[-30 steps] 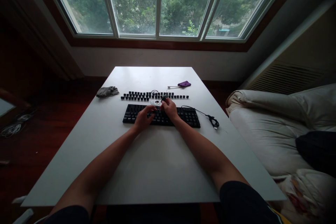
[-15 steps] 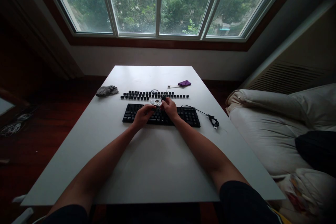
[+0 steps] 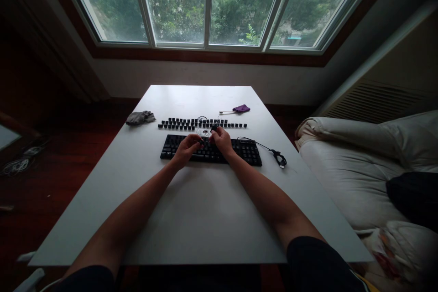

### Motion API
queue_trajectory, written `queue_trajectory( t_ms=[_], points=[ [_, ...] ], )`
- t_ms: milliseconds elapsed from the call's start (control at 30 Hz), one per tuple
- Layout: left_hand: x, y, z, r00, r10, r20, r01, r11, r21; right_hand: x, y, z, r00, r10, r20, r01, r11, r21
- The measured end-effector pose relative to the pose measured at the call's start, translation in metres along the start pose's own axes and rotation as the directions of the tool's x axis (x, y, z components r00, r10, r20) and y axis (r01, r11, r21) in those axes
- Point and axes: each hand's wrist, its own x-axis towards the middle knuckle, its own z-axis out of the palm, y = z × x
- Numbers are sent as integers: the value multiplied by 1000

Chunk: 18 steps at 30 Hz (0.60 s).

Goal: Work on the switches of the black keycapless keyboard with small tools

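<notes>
A black keyboard (image 3: pixel 246 151) lies across the table, with part of its upper area bare of keycaps. Above its middle, my right hand (image 3: pixel 221 140) is closed around a small black tool (image 3: pixel 214 127), which looks like a keycap puller. My left hand (image 3: pixel 186 147) is just to the left, with thumb and forefinger pinched on a small dark piece that looks like a keycap (image 3: pixel 201 142). The fingertips of both hands nearly meet. Behind the keyboard, loose black keycaps (image 3: pixel 176 123) stand in rows. A small clear round dish (image 3: pixel 202 132) sits between them and the keyboard.
The keyboard's bundled USB cable (image 3: pixel 278 159) lies at the right on the white table (image 3: pixel 205 219). A crumpled grey cloth (image 3: pixel 140 118) rests at the left edge. Farther back are a purple cloth (image 3: pixel 241 108) and a thin stick (image 3: pixel 226 112). A pale sofa (image 3: pixel 342 178) stands to the right.
My left hand has shifted very slightly, its fingertips lifting a little near the right hand. The right hand stays almost where it was, and the view has moved a touch.
</notes>
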Motion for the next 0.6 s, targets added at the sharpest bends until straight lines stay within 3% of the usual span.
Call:
queue_trajectory(
  t_ms=[333,600],
  points=[
    [-3,0,1,988,-150,29,152,956,-249,-4,-12,-4,1000,13,5,-13,1000,-3],
    [-2,-1,-3,979,-200,29,200,938,-282,-4,-11,-3,1000,14,12,-14,1000,-5]
  ],
)
